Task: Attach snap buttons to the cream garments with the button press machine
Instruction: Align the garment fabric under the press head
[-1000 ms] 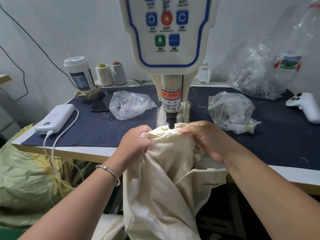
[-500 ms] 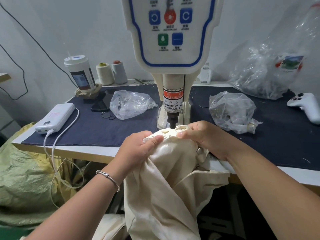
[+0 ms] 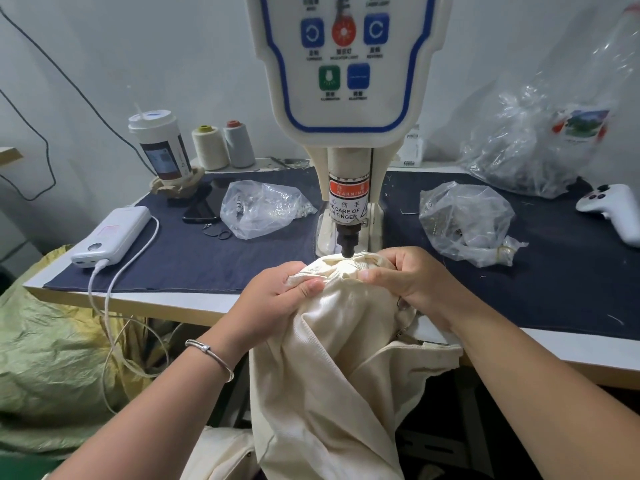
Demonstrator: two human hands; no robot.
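A left hand (image 3: 277, 292) and right hand (image 3: 412, 278) each pinch the bunched cream cotton garment (image 3: 332, 358) under the black punch tip (image 3: 347, 244) of the white, blue-trimmed button press machine (image 3: 346, 98); one metal snap (image 3: 401, 301) already shows, and this pressing looks still pending.

Both forearms were bare, with no sleeve in view; the left hand (image 3: 277, 299) carried a thin silver bangle (image 3: 209, 351) at the wrist; the right hand (image 3: 412, 278) wore nothing visible.
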